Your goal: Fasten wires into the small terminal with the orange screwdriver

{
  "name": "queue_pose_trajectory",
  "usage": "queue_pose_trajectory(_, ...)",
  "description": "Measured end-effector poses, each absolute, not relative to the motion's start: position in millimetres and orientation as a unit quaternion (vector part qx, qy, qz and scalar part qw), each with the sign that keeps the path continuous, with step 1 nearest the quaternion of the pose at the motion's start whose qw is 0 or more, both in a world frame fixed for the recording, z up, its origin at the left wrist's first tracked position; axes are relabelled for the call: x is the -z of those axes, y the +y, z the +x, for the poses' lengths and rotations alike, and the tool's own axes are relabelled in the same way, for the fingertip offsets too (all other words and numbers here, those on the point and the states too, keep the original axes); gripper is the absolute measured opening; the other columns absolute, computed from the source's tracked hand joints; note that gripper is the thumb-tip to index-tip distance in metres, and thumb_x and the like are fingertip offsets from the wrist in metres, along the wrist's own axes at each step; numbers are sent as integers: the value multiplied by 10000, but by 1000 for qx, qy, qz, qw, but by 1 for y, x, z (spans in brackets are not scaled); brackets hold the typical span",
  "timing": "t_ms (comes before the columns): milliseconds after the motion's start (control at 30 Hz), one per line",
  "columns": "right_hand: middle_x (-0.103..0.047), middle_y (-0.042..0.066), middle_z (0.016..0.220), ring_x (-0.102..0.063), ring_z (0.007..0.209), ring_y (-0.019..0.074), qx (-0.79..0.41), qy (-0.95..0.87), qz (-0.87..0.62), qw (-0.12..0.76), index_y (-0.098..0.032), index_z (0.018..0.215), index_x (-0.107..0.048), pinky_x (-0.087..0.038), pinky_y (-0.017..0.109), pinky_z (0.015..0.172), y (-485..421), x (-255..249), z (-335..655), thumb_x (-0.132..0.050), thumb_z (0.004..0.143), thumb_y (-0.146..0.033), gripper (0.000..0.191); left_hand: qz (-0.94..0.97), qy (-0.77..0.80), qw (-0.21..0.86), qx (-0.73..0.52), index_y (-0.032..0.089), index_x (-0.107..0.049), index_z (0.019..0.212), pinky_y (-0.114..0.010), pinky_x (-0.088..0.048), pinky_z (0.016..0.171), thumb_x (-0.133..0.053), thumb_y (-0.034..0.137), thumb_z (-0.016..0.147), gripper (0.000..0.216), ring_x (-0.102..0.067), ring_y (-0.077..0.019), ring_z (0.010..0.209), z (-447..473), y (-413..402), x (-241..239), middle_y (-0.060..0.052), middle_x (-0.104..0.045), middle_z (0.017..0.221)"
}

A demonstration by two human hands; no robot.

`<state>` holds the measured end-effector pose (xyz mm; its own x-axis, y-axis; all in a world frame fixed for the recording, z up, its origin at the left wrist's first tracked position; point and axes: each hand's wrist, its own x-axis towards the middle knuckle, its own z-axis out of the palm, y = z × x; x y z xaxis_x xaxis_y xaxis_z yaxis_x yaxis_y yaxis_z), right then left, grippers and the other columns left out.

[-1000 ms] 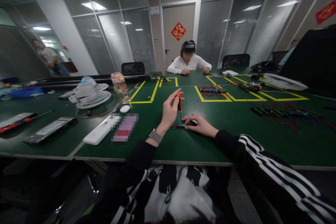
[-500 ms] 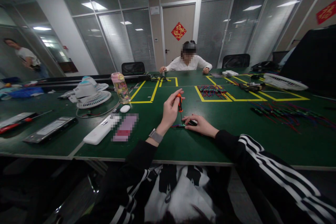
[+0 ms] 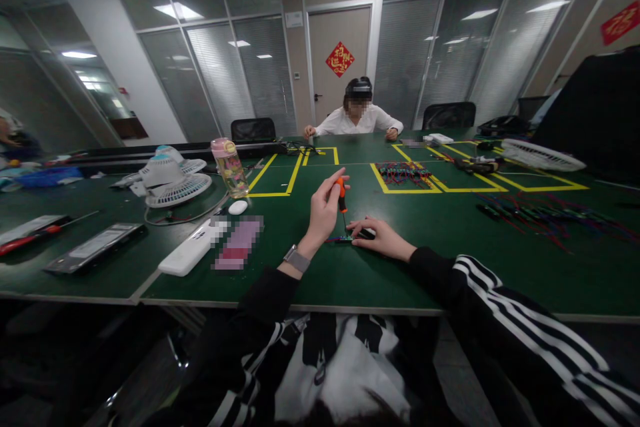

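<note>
My left hand (image 3: pixel 325 205) is closed round the handle of an orange and black screwdriver (image 3: pixel 342 196). The screwdriver stands nearly upright, its thin shaft pointing down at a small green circuit board (image 3: pixel 343 239) on the table. Whether the tip sits in a screw is too small to tell. Low on the table, my right hand (image 3: pixel 379 237) pinches the right end of that board between its fingers. A dark piece shows under the right palm, its kind unclear. Short wires stick out at the board's left end.
Bundles of boards with red and blue wires (image 3: pixel 403 173) lie inside yellow tape, with more wired boards (image 3: pixel 550 213) at right. Leftward are a phone (image 3: pixel 239 243), a white power bank (image 3: pixel 187 253), a bottle (image 3: pixel 230 168) and a fan (image 3: pixel 179 189). A person (image 3: pixel 357 113) sits opposite.
The screwdriver's handle has tilted slightly in my left hand. My right hand and the board stay in place. At far left, a walking person has moved mostly out of view.
</note>
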<state>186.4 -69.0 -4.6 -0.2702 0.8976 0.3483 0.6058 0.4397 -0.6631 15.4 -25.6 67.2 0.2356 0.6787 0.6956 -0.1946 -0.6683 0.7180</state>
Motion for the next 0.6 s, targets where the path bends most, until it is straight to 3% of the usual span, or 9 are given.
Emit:
queue_pose_trajectory(233, -723, 88, 1137, -624, 1157, 289, -204, -770, -490, 354, -216, 803, -663, -197, 608, 1130, -69, 5, 187, -682, 752, -388, 181, 719, 209, 260, -609, 217, -676, 1076, -255, -478, 802, -580, 292, 892, 221, -584, -143, 899, 12, -27, -69, -53, -615, 1012)
queue_pose_trajectory(400, -724, 82, 1133, -622, 1160, 292, -207, -769, -488, 358, -220, 800, -666, -196, 605, 1134, -69, 4, 186, -676, 751, -396, 183, 709, 182, 340, -591, 234, -605, 1221, -302, -481, 891, -424, 274, 966, 316, -622, -162, 999, 13, -26, -69, -73, -632, 1160)
queue_pose_trajectory(500, -724, 80, 1135, -626, 1153, 290, -206, -768, -490, 357, -221, 802, -670, -197, 607, 1135, -69, 4, 186, -678, 749, -391, 179, 696, 190, 355, -595, 220, -602, 1221, -289, -502, 823, -492, 290, 938, 312, -637, -157, 907, 14, -26, -68, -77, -652, 1092)
queue_pose_trajectory(600, -725, 82, 1135, -628, 1150, 289, -205, -768, -491, 357, -220, 796, -667, -199, 606, 1135, -69, 4, 186, -681, 747, -386, 174, 706, 208, 294, -610, 215, -658, 1126, -261, -489, 789, -595, 297, 882, 265, -597, -142, 861, 13, -26, -68, -55, -627, 988)
